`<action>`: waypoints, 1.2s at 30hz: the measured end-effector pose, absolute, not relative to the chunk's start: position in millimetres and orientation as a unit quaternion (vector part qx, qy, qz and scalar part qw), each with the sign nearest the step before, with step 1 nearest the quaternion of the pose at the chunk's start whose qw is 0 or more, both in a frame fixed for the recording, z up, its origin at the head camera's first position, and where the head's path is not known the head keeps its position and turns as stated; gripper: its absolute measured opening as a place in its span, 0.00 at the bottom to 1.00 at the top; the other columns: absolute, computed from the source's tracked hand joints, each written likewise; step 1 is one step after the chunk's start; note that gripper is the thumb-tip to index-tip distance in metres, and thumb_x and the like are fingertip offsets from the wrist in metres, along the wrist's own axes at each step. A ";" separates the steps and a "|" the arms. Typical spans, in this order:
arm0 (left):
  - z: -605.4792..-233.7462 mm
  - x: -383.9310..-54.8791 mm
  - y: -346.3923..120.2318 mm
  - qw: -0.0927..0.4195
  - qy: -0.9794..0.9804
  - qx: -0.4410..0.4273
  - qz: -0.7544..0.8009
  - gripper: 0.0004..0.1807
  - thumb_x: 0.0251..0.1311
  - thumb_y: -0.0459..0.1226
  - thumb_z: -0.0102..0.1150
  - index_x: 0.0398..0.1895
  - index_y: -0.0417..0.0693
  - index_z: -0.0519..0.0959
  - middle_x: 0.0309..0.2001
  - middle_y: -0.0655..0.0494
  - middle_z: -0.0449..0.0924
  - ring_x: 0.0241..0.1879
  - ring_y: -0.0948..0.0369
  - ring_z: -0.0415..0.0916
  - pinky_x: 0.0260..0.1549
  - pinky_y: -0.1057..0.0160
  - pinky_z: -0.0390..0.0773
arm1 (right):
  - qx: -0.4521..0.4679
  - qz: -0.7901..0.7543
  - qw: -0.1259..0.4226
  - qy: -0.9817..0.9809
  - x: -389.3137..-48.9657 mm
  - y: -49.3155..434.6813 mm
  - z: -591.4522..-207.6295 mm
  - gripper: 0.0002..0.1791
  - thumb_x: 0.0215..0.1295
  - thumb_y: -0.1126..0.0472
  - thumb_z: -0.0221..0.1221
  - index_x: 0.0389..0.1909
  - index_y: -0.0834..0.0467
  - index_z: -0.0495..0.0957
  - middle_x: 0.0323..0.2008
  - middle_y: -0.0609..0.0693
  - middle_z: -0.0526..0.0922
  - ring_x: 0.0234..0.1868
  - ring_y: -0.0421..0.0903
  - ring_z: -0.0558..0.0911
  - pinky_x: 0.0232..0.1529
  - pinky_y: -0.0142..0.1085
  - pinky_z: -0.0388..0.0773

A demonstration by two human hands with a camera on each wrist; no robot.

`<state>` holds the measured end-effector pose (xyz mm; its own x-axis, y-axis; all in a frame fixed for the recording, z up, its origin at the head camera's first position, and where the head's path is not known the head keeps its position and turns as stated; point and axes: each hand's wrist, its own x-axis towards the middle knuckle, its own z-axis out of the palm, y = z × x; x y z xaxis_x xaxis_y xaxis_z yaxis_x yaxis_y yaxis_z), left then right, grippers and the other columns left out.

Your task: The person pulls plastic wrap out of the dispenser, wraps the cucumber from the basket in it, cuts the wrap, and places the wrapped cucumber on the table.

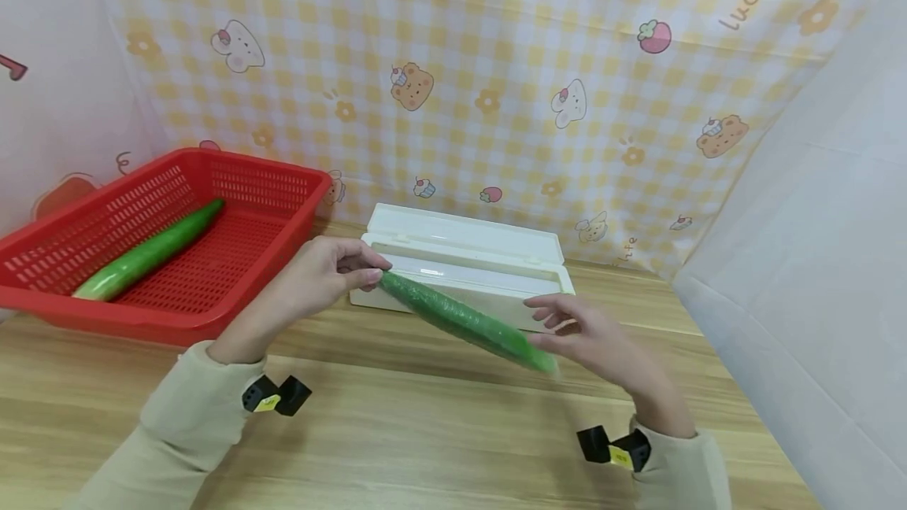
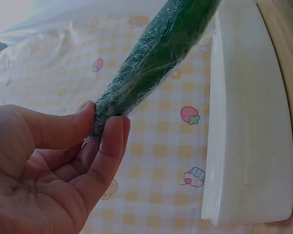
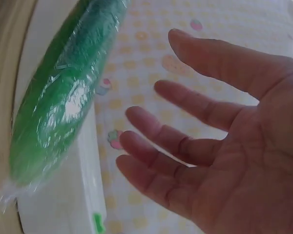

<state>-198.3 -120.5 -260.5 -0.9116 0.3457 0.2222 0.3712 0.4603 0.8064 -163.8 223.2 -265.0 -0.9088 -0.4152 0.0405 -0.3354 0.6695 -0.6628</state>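
Green cucumber (image 1: pixel 464 320) slants rightward from the left hand (image 1: pixel 333 272), pinching its end, toward the right hand (image 1: pixel 595 343), spread and empty.

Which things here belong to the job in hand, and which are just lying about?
Likely in the job:
- film-wrapped cucumber, one end pinched by the left hand
- right hand, holding nothing, close beside it
- white box, lid raised
- red basket with second cucumber

Likely not:
- yellow-checked cloth behind
- black wrist cameras
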 end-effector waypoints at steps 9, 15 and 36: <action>-263.2 -195.0 -113.4 0.020 -0.856 -0.204 -0.475 0.08 0.58 0.30 0.58 0.41 0.40 0.80 0.36 0.48 0.83 0.34 0.59 0.79 0.32 0.66 0.79 | -0.253 -0.308 0.072 0.914 -167.7 187.8 -285.3 0.29 0.55 0.56 0.65 0.57 0.59 0.69 0.48 0.53 0.76 0.46 0.46 0.75 0.47 0.40 0.74; -264.8 -195.9 -111.4 0.029 -0.849 -0.216 -0.481 0.09 0.59 0.29 0.57 0.42 0.38 0.80 0.37 0.47 0.83 0.36 0.58 0.81 0.36 0.65 0.81 | -0.250 -0.310 0.089 0.913 -171.6 182.2 -293.7 0.28 0.53 0.58 0.67 0.54 0.61 0.70 0.43 0.53 0.76 0.42 0.45 0.76 0.41 0.35 0.75; -267.4 -200.0 -109.5 0.029 -0.841 -0.216 -0.495 0.09 0.60 0.31 0.56 0.43 0.39 0.80 0.36 0.47 0.83 0.35 0.59 0.80 0.39 0.62 0.79 | -0.262 -0.315 0.122 0.904 -169.8 174.2 -298.7 0.24 0.55 0.60 0.65 0.51 0.59 0.70 0.44 0.51 0.76 0.40 0.44 0.75 0.38 0.32 0.76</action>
<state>-200.0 -109.5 -267.4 -0.9047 0.3354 0.2628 0.3926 0.4167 0.8199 -169.8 174.2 -298.7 -0.8328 -0.5508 -0.0551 -0.3977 0.6646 -0.6326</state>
